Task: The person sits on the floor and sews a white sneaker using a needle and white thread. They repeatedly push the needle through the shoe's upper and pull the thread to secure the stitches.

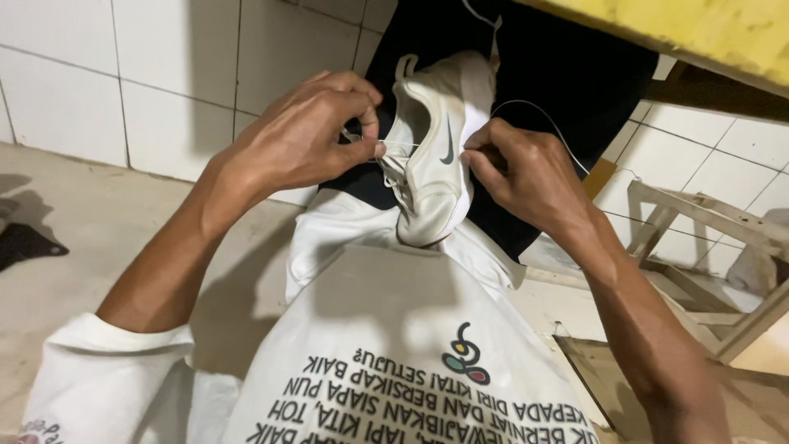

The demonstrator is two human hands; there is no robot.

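White sneaker (436, 156), one, cream-toned, propped toe-down against the person's lap between both hands, its side turned up, apparently so the upper can be reached. Thin white thread (538, 115), one strand, runs taut across the sneaker and loops up past the right wrist. Left hand (304, 136): grip pressed together, thumb and forefinger pinching the thread end just beside the sneaker's collar. Right hand (522, 173): grip closed, fingertips pinching at the sneaker's side, likely on the thread, though whether it holds a needle cannot be told. White printed shirt (394, 362), one. Pale wooden frame (707, 247), one, on tiled floor (99, 222) at right.
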